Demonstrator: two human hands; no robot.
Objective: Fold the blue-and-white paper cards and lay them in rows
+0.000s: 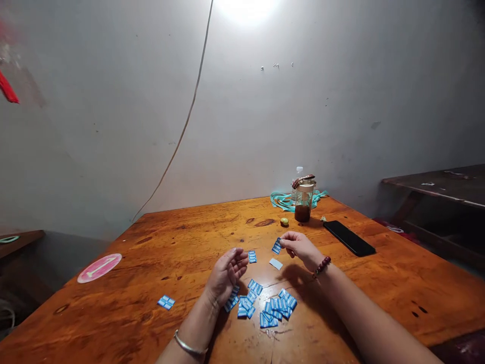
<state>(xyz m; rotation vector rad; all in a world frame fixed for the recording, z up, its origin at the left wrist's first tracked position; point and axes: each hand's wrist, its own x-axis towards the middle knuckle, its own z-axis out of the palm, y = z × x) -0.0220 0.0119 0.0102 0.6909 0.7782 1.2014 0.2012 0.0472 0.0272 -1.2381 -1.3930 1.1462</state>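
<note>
My right hand (299, 247), wearing a dark bead bracelet, pinches a small blue-and-white card (277, 245) above the table. Below that card lies a pale, plain-faced card (276, 264). My left hand (228, 270) is half curled with the palm turned inward and the fingers apart, and nothing shows in it. Just beyond its fingertips is another blue card (252, 257); whether they touch I cannot tell. Between my forearms several blue cards lie in two loose heaps, a left heap (247, 302) and a right heap (278, 307). Part of the left heap is hidden behind my left wrist.
A separate blue card group (165, 302) lies to the left, with a pink round sticker (99, 268) beyond. Toward the back right are a black phone (349, 237), a bottle with brown liquid (302, 205), a small yellowish object (284, 222) and a turquoise strap (281, 201).
</note>
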